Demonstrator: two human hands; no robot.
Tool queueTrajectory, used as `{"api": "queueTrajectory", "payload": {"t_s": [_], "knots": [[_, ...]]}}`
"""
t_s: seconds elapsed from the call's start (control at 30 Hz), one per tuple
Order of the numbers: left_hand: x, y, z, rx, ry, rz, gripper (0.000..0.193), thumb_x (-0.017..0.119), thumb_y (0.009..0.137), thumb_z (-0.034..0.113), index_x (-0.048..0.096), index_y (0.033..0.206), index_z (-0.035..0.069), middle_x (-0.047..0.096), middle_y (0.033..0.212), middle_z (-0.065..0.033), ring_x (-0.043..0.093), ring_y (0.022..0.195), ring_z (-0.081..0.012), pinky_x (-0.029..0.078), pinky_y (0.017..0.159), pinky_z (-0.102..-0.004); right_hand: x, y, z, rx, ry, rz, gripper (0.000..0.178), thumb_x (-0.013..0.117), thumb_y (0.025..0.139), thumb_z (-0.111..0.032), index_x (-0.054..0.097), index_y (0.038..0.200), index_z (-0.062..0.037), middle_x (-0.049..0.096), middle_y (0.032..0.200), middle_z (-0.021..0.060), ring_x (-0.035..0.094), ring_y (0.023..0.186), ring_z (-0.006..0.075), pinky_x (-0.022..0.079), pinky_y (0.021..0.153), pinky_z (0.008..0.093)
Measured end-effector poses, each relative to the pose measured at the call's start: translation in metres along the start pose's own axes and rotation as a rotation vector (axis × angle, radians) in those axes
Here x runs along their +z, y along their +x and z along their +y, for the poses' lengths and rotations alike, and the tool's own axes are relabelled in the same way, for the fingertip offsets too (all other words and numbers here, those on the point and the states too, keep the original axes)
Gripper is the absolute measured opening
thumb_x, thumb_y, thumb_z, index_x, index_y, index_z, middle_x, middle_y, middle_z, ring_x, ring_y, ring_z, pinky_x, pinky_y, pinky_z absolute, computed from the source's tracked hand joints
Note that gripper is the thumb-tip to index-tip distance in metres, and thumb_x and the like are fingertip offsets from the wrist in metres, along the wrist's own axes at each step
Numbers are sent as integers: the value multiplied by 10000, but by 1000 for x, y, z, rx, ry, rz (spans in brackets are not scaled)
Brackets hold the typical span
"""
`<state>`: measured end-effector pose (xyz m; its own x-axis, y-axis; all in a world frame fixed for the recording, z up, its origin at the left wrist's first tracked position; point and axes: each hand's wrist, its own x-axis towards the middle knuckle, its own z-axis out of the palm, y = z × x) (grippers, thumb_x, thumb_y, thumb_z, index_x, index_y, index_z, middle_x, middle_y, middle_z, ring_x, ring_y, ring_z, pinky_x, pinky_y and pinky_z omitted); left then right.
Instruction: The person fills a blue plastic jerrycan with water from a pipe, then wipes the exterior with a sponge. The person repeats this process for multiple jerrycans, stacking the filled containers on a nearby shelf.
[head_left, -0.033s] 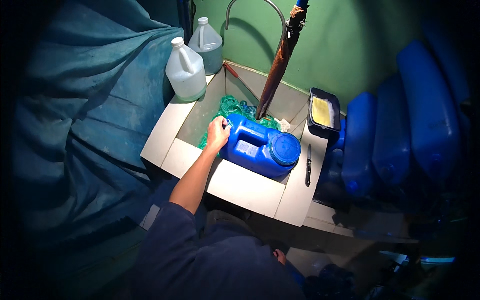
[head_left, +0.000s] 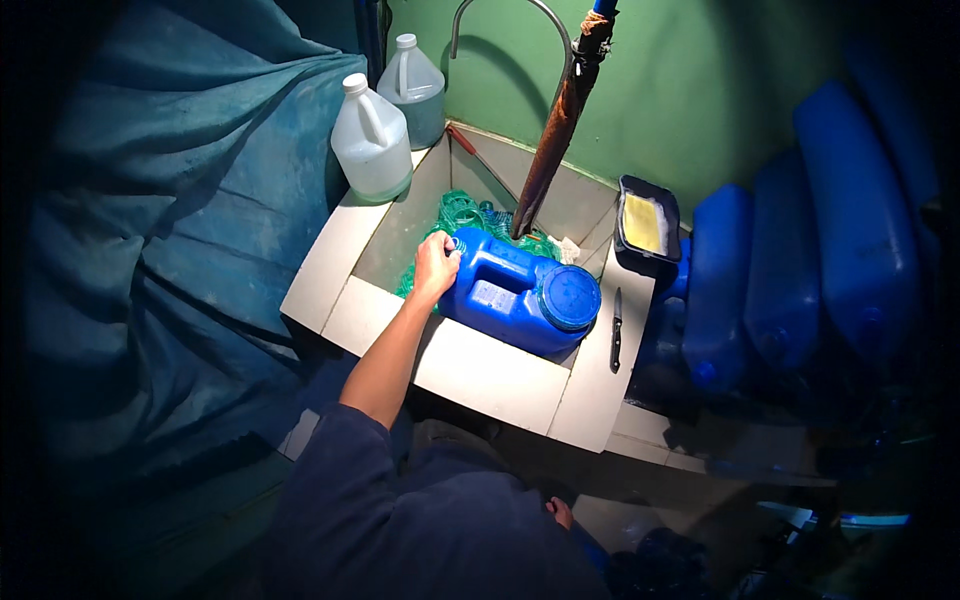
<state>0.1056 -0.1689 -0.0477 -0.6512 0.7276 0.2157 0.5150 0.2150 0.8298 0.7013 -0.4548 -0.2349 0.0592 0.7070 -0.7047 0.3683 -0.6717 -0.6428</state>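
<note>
A blue plastic jerrycan (head_left: 505, 285) lies tilted across the front of a tiled sink. It has a moulded handle and a wide round screw cap on its right end. My left hand (head_left: 437, 265) is closed on the left end of the jerrycan, with its fingers curled at a small threaded spout. Underneath and behind it, a tangle of green plastic strips or netting (head_left: 462, 212) fills part of the sink. My right hand (head_left: 560, 513) hangs low in the dark beside my body, away from the sink. Most of its fingers are hidden.
Two translucent jugs (head_left: 372, 140) stand on the sink's back-left rim (head_left: 340, 240). On the right rim are a black-handled knife (head_left: 617, 330) and a black tub with a yellow sponge (head_left: 645, 222). A dark pole (head_left: 548, 160) leans in the sink. More blue jerrycans (head_left: 720, 290) line the right.
</note>
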Motion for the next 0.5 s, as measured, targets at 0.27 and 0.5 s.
{"api": "queueTrajectory", "payload": {"t_s": [0.27,0.5], "knots": [[1,20,-11,44,70,-20,126,651,690,87,542,693,23,577,739,-156,591,690,-309,484,665,-410,10,7,-29,334,423,71,301,598,966,-258,597,1199,-67,702,964,127,705,831,230,544,618,355],[1,26,-43,96,45,-63,99,645,705,93,588,738,19,580,763,-135,583,718,-288,494,708,-389,36,10,-33,307,400,59,269,597,977,-273,611,1172,-89,721,927,76,706,814,184,502,559,329]]}}
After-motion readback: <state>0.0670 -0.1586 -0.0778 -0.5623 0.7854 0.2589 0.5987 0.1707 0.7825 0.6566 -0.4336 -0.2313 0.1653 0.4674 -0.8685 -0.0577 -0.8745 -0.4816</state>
